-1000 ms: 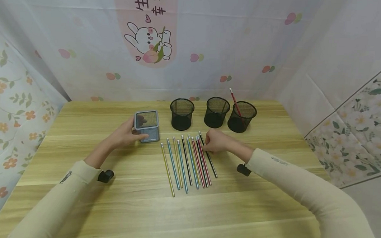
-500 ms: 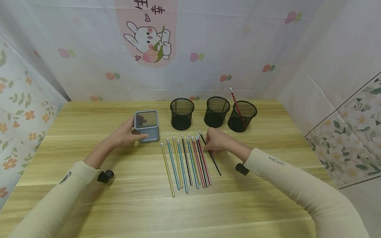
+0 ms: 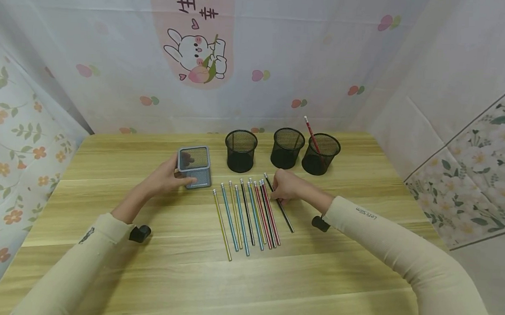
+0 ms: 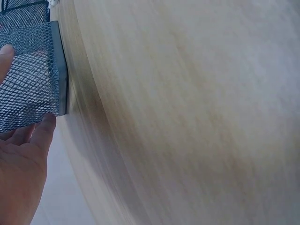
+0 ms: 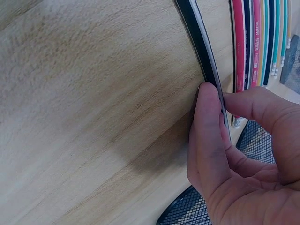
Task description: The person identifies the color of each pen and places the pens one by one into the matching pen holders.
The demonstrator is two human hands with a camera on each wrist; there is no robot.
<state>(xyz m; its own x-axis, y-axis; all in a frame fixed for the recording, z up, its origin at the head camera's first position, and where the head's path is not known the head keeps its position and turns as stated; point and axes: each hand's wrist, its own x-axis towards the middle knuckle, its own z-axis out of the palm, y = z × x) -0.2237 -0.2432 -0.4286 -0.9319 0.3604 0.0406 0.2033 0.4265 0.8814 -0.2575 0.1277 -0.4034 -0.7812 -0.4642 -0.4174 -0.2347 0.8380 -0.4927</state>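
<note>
At the right end of a row of pencils, my right hand (image 3: 286, 184) pinches a black pencil (image 3: 285, 217) between thumb and fingers. In the right wrist view this pencil (image 5: 194, 37) runs up from the fingertips, close over the table. My left hand (image 3: 166, 176) grips a square grey mesh pen holder (image 3: 200, 180) at the left, thumb across its front. The left wrist view has the holder's mesh wall (image 4: 28, 75) between the thumb and the other fingers. Several yellow, blue, black and red pencils lie side by side, among them a yellow pencil (image 3: 222, 225) at the left end.
Behind the pencils stand three round black mesh cups: a left cup (image 3: 240, 162), a middle cup (image 3: 284, 158) and a right cup (image 3: 314, 164). A red pencil (image 3: 310, 130) leans in the right one. A printed curtain (image 3: 275, 44) hangs at the table's back edge.
The black pencil's lower end has swung to the right, away from the row, as my right hand shifted slightly. My left hand and the pen holder have stayed in place.
</note>
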